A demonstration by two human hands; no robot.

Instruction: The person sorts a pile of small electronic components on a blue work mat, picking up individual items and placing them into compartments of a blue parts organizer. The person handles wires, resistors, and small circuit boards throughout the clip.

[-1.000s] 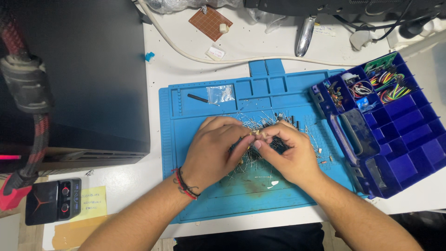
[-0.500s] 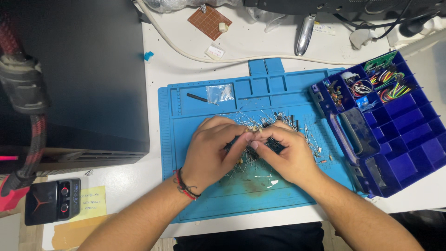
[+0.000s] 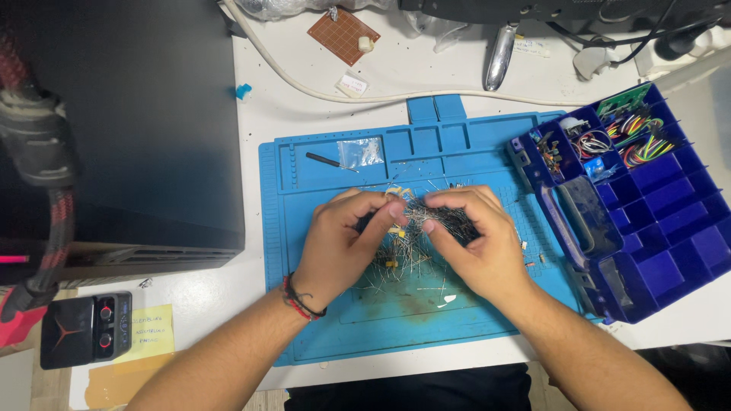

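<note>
Both hands over centre of blue mat (image 3: 320, 335). Left hand (image 3: 339, 243) and right hand (image 3: 476, 240) pinched shut on tangled bundle of wire-leaded components (image 3: 415, 228). Blue compartment box (image 3: 670, 228) at 3 o'clock.

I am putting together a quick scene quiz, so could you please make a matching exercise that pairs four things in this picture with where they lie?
Things:
1. copper-coloured perforated board
2. yellow sticky note
3. coloured jumper wires
4. small clear plastic bag

Places:
A. in a back compartment of the dark blue organiser box
B. on the white desk beyond the blue work mat
C. in a tray at the back of the blue work mat
D. at the near left, beside a small black device

Pairs: 1-B, 2-D, 3-A, 4-C
</note>
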